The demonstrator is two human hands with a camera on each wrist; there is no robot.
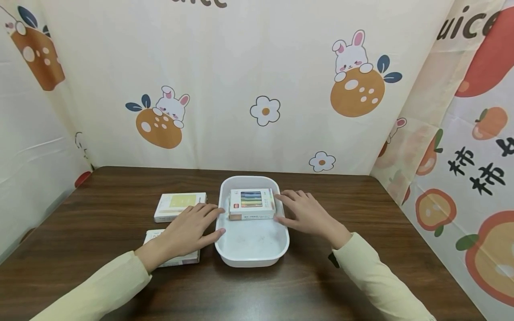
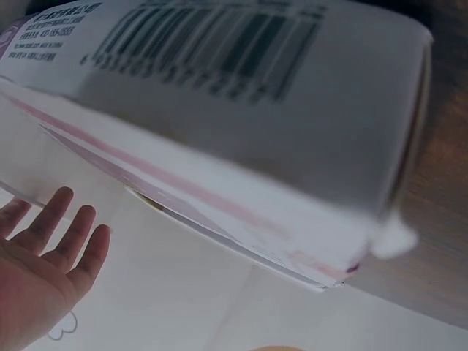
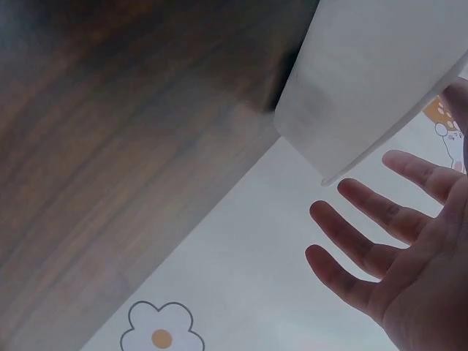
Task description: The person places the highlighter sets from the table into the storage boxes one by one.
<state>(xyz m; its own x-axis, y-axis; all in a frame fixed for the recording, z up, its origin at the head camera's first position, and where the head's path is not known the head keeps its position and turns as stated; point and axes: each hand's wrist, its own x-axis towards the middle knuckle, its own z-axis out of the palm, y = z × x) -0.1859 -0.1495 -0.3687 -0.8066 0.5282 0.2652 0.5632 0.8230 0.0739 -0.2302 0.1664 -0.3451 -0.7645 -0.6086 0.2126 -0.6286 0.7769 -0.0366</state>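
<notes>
A white plastic tray (image 1: 253, 243) stands on the table. Inside, at its far half, lies a small white box (image 1: 252, 204) with a window that shows a row of coloured sticks, perhaps crayons. My left hand (image 1: 190, 227) reaches over the tray's left rim with fingers spread, apart from the box. Across the tray, my right hand (image 1: 307, 214) hovers at the right rim, its fingertips close to the box's right end; whether they touch it I cannot tell. Relaxed, extended fingers (image 3: 344, 274) show beside the tray wall (image 3: 365, 80) in the right wrist view.
Left of the tray lies a white box with a yellow-green panel (image 1: 180, 204). Nearer, another white box (image 1: 182, 259) is partly under my left forearm; a barcoded box (image 2: 241, 110) fills the left wrist view. A patterned curtain (image 1: 225, 133) hangs behind the brown table (image 1: 100, 214).
</notes>
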